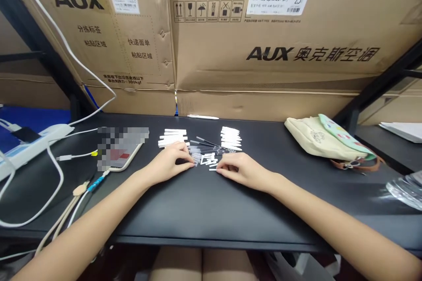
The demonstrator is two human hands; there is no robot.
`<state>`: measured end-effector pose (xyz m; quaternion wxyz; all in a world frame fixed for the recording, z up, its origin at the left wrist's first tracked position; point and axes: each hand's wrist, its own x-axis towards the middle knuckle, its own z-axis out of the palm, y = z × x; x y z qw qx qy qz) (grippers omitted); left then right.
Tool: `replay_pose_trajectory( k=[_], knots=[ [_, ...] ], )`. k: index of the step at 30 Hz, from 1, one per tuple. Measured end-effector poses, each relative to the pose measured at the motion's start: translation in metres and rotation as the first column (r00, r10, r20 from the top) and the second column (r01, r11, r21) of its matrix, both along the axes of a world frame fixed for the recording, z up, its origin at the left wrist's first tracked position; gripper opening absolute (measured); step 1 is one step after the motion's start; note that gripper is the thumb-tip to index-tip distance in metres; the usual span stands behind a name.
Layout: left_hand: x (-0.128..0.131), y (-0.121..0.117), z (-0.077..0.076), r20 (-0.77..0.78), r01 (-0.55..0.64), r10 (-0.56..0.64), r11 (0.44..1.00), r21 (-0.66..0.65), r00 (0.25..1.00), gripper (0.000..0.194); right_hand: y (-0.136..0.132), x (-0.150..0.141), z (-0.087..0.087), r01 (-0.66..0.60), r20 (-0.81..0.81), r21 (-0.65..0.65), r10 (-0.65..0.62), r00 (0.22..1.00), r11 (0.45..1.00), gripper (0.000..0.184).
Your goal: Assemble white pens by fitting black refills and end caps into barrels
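Pen parts lie in groups on the black desk. My left hand point(173, 162) has thumb and forefinger pinched together at the edge of several small translucent sleeves point(197, 157); one seems to be between the fingertips. My right hand point(242, 169) pinches the end of a small white pen part point(212, 169), beside a cluster of small white clip-like pieces point(207, 158). Behind the hands are thin dark-tipped pen refills point(209, 145). White pen barrels point(173, 136) are stacked behind my left hand, and tapered white barrels point(231, 137) behind my right.
A white pen point(202, 117) lies at the back by cardboard boxes point(231, 61). To the left are a phone point(123, 151), cables and a power strip point(36, 142). A fabric pouch point(329, 140) and a clear plastic item point(407, 189) are on the right.
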<state>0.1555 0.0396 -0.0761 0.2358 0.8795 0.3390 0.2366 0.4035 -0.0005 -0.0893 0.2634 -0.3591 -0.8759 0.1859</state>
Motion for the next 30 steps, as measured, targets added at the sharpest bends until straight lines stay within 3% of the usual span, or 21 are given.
replay_pose_trajectory(
  k=[5, 9, 13, 16, 20, 30],
  knots=[
    [0.005, -0.005, 0.001, 0.055, -0.013, 0.017, 0.998, -0.068, 0.998, 0.017, -0.007, -0.002, 0.004, 0.061, -0.006, -0.021, -0.062, 0.998, 0.998, 0.018],
    [0.015, -0.004, 0.006, 0.246, -0.027, 0.086, 0.972, -0.233, 0.965, 0.019, -0.009, -0.004, 0.005, 0.091, -0.069, 0.002, -0.091, 0.993, 0.996, 0.014],
    [0.035, 0.001, 0.011, 0.379, 0.014, 0.215, 0.855, -0.518, 0.900, 0.022, -0.006, -0.003, 0.003, 0.159, -0.270, -0.087, -0.177, 0.946, 0.983, 0.016],
    [0.047, 0.000, 0.011, 0.479, 0.081, 0.298, 0.778, -0.623, 0.826, 0.024, -0.002, -0.002, 0.002, 0.227, -0.497, -0.168, -0.282, 0.821, 0.959, 0.017],
    [0.051, -0.007, 0.007, 0.478, 0.117, 0.288, 0.748, -0.653, 0.830, 0.022, -0.002, -0.002, 0.000, 0.267, -0.653, -0.173, -0.313, 0.690, 0.948, 0.015],
    [0.047, -0.011, 0.006, 0.466, 0.140, 0.233, 0.759, -0.636, 0.853, 0.023, -0.006, -0.008, 0.004, 0.080, -0.618, -0.254, -0.226, 0.753, 0.964, 0.019]
  ],
)
